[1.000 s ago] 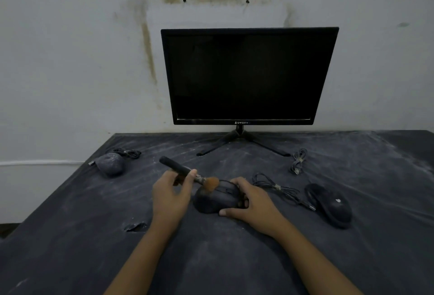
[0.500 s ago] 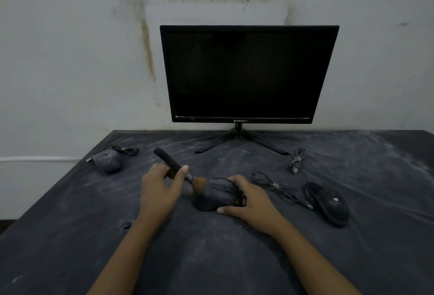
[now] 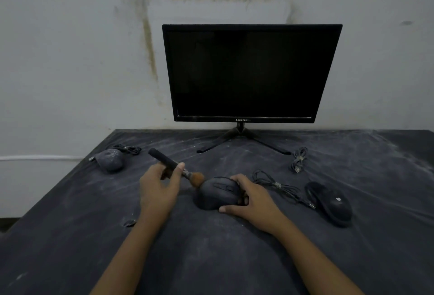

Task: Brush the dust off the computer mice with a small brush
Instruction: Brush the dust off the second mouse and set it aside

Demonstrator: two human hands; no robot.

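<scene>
A dark computer mouse (image 3: 217, 193) lies in the middle of the dusty black table (image 3: 234, 259). My right hand (image 3: 252, 200) grips its right side and holds it still. My left hand (image 3: 159, 189) holds a small brush (image 3: 175, 167) by its black handle; the orange bristles touch the mouse's upper left edge. A second mouse (image 3: 110, 160), grey with dust, sits at the far left. A third black mouse (image 3: 330, 203) rests on the right, its cable (image 3: 278, 186) coiled beside my right hand.
A black monitor (image 3: 249, 73) on a tripod foot stands at the back against the stained wall. A bundled cable (image 3: 298, 159) lies right of the foot. The table's left edge runs diagonally. A small scrap (image 3: 129, 223) sits near my left forearm.
The brush head swept left off the top of the middle mouse and sits at its upper left edge. My right hand has stayed on the mouse.
</scene>
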